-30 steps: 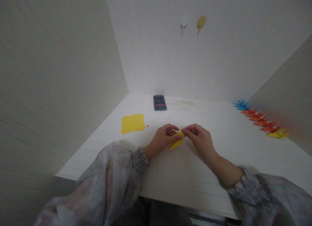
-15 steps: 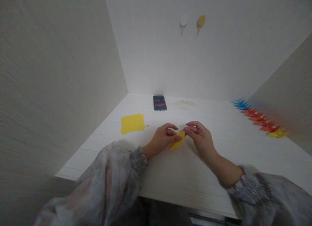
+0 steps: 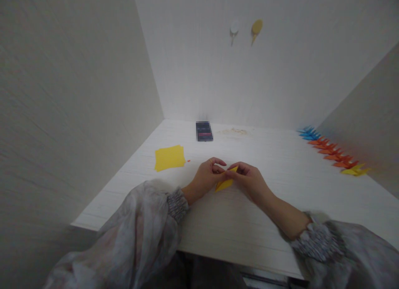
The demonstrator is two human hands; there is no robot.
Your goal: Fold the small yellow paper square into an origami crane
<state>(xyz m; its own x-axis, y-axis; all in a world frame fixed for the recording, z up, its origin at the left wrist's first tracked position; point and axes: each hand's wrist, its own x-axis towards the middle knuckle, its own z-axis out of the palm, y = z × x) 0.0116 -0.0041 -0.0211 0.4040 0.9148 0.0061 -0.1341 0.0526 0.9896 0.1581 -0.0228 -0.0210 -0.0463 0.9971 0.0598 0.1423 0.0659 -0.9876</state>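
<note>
A small folded yellow paper [image 3: 224,185] is held between my two hands, just above the white table. My left hand [image 3: 208,176] pinches its left side, with the other fingers curled behind it. From the right, my right hand [image 3: 249,177] grips the upper part, its thumb lying across the paper close to my left thumb. One pointed corner sticks up by the right fingers and another points down toward me. The fingers hide part of the folds.
A stack of yellow paper sheets [image 3: 170,157] lies to the left, with a tiny orange scrap [image 3: 188,160] beside it. A dark blurred object [image 3: 204,131] is near the back wall. Folded paper cranes [image 3: 332,151] in blue, orange and yellow line the right side. Two hooks [image 3: 257,27] hang on the wall.
My right hand has moved left and slightly down along the paper, bringing its thumb next to my left thumb. My left hand has stayed nearly still.
</note>
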